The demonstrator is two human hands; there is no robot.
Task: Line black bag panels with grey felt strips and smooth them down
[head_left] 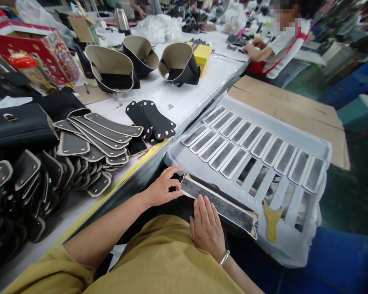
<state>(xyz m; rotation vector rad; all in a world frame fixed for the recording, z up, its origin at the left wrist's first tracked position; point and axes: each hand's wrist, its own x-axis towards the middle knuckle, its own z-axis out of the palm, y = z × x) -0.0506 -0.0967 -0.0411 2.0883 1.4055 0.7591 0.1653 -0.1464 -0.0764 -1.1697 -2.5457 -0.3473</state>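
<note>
Strip (233, 210) at risk of skewing

It is laid before the body, beside the cloth-covered rack (290, 253). Its middle is pressed by the right hand (207, 226) — flat, fingers together; its left end is touched by the curled left hand (164, 188) — a pinch cannot be confirmed. The unheld right end could be shifted by uneven pressure.

Long strip (230, 207) matt, rough-looking; bracelet (225, 258) shiny metal; kettle (121, 20) glossy metal; flat sheet (306, 122) matt cardboard.

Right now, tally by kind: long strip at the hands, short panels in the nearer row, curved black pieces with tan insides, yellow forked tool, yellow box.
Long strip: 1
Short panels, nearer row: 5
Curved black pieces: 3
Yellow forked tool: 1
Yellow box: 1
Total: 11
</note>
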